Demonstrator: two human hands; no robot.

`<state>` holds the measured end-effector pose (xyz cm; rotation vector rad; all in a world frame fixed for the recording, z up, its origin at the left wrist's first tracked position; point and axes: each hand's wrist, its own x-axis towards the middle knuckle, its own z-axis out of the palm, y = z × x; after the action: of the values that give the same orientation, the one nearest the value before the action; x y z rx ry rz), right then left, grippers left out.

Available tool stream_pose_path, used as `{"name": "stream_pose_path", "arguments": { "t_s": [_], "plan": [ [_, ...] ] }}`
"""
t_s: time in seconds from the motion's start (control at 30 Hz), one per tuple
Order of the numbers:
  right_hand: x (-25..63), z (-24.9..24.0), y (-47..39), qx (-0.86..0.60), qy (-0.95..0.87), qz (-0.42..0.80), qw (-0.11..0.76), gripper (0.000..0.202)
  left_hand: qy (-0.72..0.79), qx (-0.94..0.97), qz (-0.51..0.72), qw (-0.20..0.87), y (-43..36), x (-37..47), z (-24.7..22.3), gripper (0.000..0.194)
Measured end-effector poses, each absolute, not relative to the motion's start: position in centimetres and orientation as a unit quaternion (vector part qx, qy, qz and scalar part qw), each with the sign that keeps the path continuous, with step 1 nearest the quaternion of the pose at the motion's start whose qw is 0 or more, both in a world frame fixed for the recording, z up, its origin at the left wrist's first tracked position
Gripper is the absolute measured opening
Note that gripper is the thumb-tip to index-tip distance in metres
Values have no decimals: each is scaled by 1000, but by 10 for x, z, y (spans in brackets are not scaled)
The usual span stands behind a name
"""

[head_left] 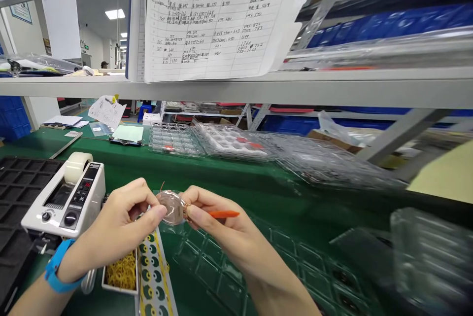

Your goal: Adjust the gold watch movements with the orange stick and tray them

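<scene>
Between my two hands is a round, glassy disc (173, 207) with a copper-coloured edge, which looks like a watch case, held above the green bench. My left hand (135, 215), a blue band on its wrist, pinches the disc's left rim between thumb and finger. The right rim is gripped by my right hand (210, 212), with small copper-coloured parts at the fingertips. An orange pointed stick (224, 214) pokes out from that same hand; its other end is hidden. Below my left hand lie a box of yellow bands (121, 271) and a sticker strip (153, 276).
A white tape dispenser (68, 197) stands left, beside a black compartment tray (25, 183). Clear plastic trays (210, 262) lie in front and at right, with more trays (236, 141) along the back. A grey shelf edge (236, 90) crosses above, with handwritten sheets (218, 20) hanging there.
</scene>
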<state>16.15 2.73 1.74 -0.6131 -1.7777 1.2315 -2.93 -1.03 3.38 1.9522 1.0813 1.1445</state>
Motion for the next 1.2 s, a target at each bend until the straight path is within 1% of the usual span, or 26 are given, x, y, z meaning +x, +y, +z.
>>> {"name": "stream_pose_path", "arguments": {
  "t_s": [0.17, 0.27, 0.33, 0.5, 0.6, 0.63, 0.7, 0.8, 0.97, 1.13, 1.2],
  "plan": [
    [162, 17, 28, -234, -721, 486, 435, 44, 415, 742, 437, 295, -8, -28, 33, 25],
    [162, 15, 28, -240, -728, 474, 434, 43, 436, 743, 441, 251, -9, -24, 30, 25],
    [161, 14, 28, -249, -733, 461, 433, 42, 462, 745, 442, 192, -10, -21, 27, 24],
    [163, 15, 29, -269, -731, 434, 452, 43, 544, 720, 431, -16, -6, -25, 21, 27],
    [165, 16, 29, -271, -722, 441, 459, 44, 516, 702, 486, -71, -2, -33, 22, 19],
    [165, 16, 28, -267, -721, 447, 458, 44, 482, 704, 517, -68, -2, -34, 23, 15],
    [165, 15, 27, -256, -720, 462, 450, 43, 399, 723, 563, -29, -3, -34, 24, 8],
    [162, 12, 24, -231, -715, 490, 442, 39, 321, 763, 557, 73, -5, -28, 23, 15],
    [156, 8, 25, -213, -679, 546, 442, 39, 315, 758, 527, 220, 1, -22, 13, 22],
    [149, 1, 28, -202, -633, 611, 432, 41, 285, 752, 526, 277, 7, -21, 8, 32],
    [144, -2, 26, -210, -612, 637, 419, 41, 266, 747, 537, 287, 8, -19, 8, 33]
  ]
}}
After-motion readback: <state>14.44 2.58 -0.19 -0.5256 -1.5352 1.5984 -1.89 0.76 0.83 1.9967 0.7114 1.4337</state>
